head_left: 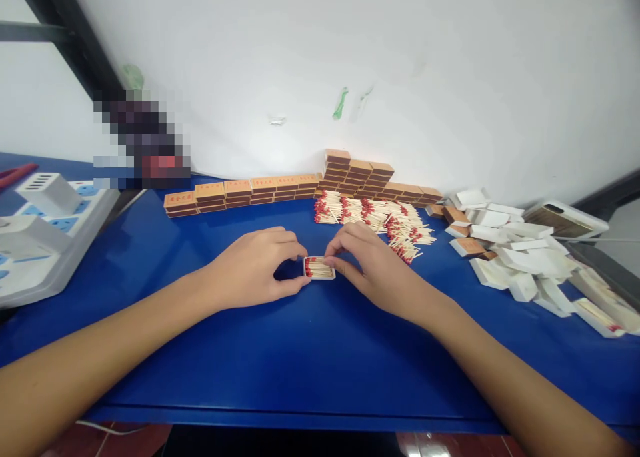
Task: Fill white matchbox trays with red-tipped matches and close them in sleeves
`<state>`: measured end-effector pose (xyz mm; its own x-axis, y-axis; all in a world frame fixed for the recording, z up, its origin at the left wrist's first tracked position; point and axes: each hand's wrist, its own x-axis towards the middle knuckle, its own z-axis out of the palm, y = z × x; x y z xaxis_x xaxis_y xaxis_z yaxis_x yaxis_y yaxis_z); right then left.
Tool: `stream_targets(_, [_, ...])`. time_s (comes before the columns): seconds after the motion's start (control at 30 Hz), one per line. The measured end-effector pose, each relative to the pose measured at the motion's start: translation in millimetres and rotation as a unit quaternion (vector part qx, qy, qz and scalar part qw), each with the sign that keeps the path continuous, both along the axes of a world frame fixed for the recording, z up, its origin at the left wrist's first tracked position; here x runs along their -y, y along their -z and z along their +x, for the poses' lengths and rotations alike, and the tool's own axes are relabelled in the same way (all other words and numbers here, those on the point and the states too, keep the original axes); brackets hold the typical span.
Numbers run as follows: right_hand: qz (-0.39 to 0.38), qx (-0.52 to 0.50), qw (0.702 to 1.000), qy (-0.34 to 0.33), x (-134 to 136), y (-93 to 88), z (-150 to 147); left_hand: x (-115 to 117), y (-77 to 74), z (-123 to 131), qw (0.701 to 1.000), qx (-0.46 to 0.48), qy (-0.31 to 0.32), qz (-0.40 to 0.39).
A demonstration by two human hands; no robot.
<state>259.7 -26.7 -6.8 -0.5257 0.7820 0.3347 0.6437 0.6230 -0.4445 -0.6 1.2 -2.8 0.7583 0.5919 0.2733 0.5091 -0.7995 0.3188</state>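
Note:
A small white matchbox tray (311, 278) lies on the blue table, filled with red-tipped matches (317, 268). My left hand (255, 268) grips the tray's left end between thumb and forefinger. Over the tray's right end, the thumb and forefinger of my right hand (373, 265) pinch at the matches inside; its other fingers are curled. Just beyond my right hand lies a spread heap of loose matches (370, 212), most with red heads pointing left.
Closed orange matchboxes (237, 189) form a row along the wall, stacked higher at the middle (357, 170). To the right is a pile of white trays (530, 257) and a phone (567, 218). A power strip (65, 244) with plugs stands left.

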Motion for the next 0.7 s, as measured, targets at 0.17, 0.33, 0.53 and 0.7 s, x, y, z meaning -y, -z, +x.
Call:
stream_targets(0.17, [-0.007, 0.007, 1.0, -0.003, 0.3, 4.5, -3.6, -0.3, 1.5, -0.6, 1.0, 0.002, 0.006, 0.0])
stream_targets(0.33, [0.006, 0.009, 1.0, -0.011, 1.7, 6.4, -4.1, -2.2, 2.1, -0.3, 1.0, 0.001, 0.005, -0.003])
stream_targets(0.53, [0.086, 0.004, 0.996, 0.035, -11.2, 7.8, 19.2, -1.1, 0.5, -0.3, 1.0, -0.001, 0.002, -0.003])
stream_targets(0.7, [0.14, 0.061, 0.98, 0.132, -36.7, 18.7, 56.7, -1.2, 0.7, -0.4, 1.0, -0.005, 0.0, 0.002])
